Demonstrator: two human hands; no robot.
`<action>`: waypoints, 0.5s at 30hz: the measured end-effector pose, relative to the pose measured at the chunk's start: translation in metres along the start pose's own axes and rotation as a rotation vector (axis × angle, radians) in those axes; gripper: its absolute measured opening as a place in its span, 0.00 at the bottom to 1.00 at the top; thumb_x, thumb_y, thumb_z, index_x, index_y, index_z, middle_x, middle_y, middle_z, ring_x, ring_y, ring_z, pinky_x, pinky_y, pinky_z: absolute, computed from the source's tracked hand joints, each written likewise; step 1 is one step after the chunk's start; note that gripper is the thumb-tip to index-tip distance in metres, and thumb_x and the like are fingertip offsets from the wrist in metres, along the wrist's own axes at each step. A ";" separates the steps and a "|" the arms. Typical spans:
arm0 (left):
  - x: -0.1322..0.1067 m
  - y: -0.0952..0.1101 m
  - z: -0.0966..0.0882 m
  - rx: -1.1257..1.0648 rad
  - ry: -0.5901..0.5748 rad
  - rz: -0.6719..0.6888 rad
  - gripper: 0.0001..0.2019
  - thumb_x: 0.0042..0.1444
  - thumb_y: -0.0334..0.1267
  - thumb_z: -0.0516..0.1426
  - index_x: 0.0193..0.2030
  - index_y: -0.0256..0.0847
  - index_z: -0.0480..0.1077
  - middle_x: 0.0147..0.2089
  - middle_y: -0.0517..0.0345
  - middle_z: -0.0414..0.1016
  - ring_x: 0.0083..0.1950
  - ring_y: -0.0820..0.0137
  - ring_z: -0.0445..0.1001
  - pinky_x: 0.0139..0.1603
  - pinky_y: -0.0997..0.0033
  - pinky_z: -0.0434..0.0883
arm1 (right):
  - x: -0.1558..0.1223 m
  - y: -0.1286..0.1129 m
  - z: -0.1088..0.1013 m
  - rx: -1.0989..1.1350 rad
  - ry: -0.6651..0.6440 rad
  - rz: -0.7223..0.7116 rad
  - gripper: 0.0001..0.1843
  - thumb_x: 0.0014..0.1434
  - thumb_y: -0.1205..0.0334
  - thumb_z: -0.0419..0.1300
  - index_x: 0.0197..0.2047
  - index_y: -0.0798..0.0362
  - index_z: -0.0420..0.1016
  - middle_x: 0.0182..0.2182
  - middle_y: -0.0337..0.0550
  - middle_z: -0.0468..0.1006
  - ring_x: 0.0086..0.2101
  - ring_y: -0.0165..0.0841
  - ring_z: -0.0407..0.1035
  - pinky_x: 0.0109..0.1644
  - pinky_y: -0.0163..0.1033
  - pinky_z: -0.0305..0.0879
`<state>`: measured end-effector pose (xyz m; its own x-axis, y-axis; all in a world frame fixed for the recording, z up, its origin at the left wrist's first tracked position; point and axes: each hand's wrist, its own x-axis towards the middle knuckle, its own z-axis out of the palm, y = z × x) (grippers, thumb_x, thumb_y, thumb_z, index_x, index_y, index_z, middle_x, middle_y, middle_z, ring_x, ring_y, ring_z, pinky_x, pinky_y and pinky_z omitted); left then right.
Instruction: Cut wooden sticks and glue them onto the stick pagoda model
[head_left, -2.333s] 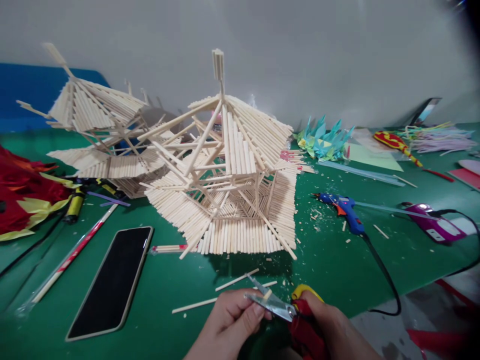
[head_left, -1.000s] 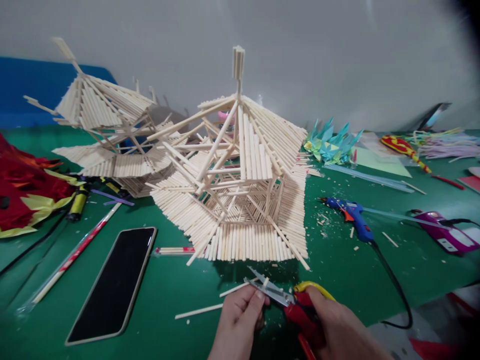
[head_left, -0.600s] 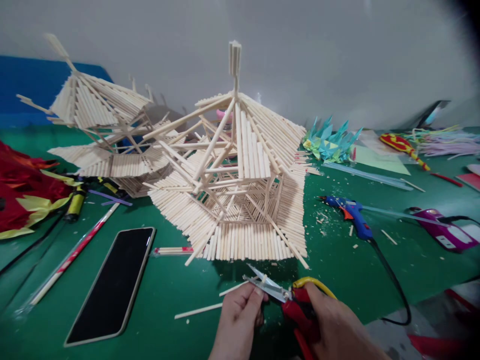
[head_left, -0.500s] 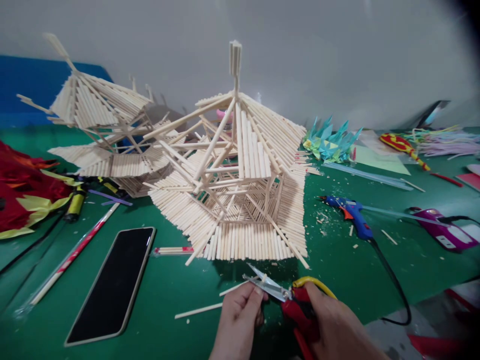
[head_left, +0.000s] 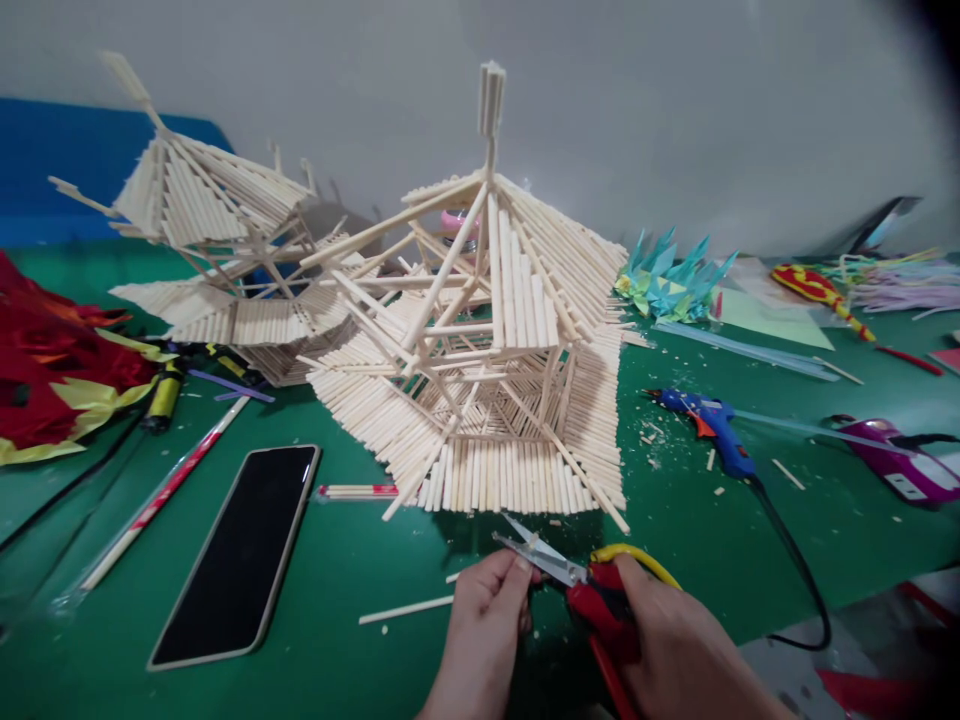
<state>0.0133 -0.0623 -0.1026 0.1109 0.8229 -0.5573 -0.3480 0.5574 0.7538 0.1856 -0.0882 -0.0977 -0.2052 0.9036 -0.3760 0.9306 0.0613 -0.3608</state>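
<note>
My right hand (head_left: 679, 660) is closed round the red and yellow handles of a pair of scissors (head_left: 596, 600), whose metal blades stand slightly apart and point left. My left hand (head_left: 484, 630) pinches right at the blades with thumb and fingertips. What it pinches is hidden. Both hands hover at the near edge of the green table (head_left: 360, 560), just in front of a large pagoda model (head_left: 487, 400) built of pale wooden sticks. A loose stick (head_left: 405, 608) lies on the table left of my left hand.
A second stick model (head_left: 217, 260) stands at the back left. A black phone (head_left: 240, 555) and wrapped chopsticks (head_left: 150, 510) lie at the left. A blue glue gun (head_left: 712, 430) with its cord, a purple tool (head_left: 892, 465), teal origami (head_left: 667, 280) and red-yellow paper (head_left: 52, 370) lie around.
The short stick bit that showed between the blades no longer shows. My hands and the scissors stay in much the same place while the view shifts slightly.
</note>
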 end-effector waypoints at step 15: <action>-0.020 0.031 -0.009 0.282 -0.287 0.138 0.17 0.53 0.49 0.54 0.23 0.37 0.69 0.16 0.67 0.55 0.20 0.76 0.51 0.22 0.74 0.49 | -0.015 -0.021 -0.048 0.654 -0.240 -0.033 0.14 0.49 0.61 0.55 0.41 0.52 0.71 0.34 0.43 0.79 0.36 0.40 0.72 0.37 0.36 0.67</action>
<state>-0.0076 -0.0624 -0.0713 0.3495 0.8669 -0.3554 -0.1140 0.4158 0.9023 0.1832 -0.0824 -0.0434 -0.3621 0.7822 -0.5070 0.5645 -0.2488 -0.7870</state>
